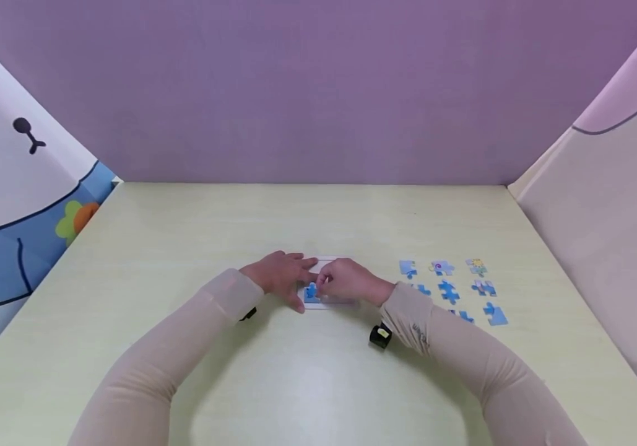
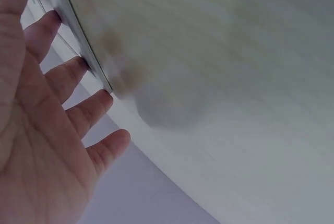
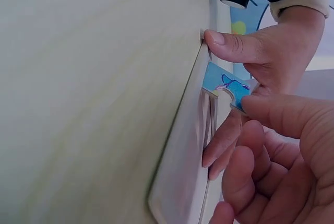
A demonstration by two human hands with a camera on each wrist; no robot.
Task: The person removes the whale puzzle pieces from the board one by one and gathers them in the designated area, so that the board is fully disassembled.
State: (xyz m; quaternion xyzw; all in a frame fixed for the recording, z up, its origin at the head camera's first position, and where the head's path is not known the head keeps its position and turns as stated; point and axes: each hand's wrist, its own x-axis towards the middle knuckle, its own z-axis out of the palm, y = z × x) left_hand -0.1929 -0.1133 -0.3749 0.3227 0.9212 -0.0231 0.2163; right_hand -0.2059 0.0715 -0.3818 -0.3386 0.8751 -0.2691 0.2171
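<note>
A blue jigsaw puzzle piece (image 1: 311,292) with a dolphin-like picture lies at the near left corner of a white puzzle tray (image 1: 325,306). My right hand (image 1: 348,282) pinches the piece's inner edge; in the right wrist view the thumb (image 3: 266,110) is on its corner beside a rounded notch. The other fingers of that hand curl below it. My left hand (image 1: 283,275) spreads over the tray's left side, thumb at the near corner. Its straight fingertips (image 2: 99,101) touch the tray's far edge in the left wrist view.
Several loose puzzle pieces (image 1: 448,291) lie in rough rows on the table right of the tray, some partly hidden by my right sleeve. A black wrist camera (image 1: 381,335) hangs under the right cuff. A purple panel (image 1: 318,93) stands behind the table.
</note>
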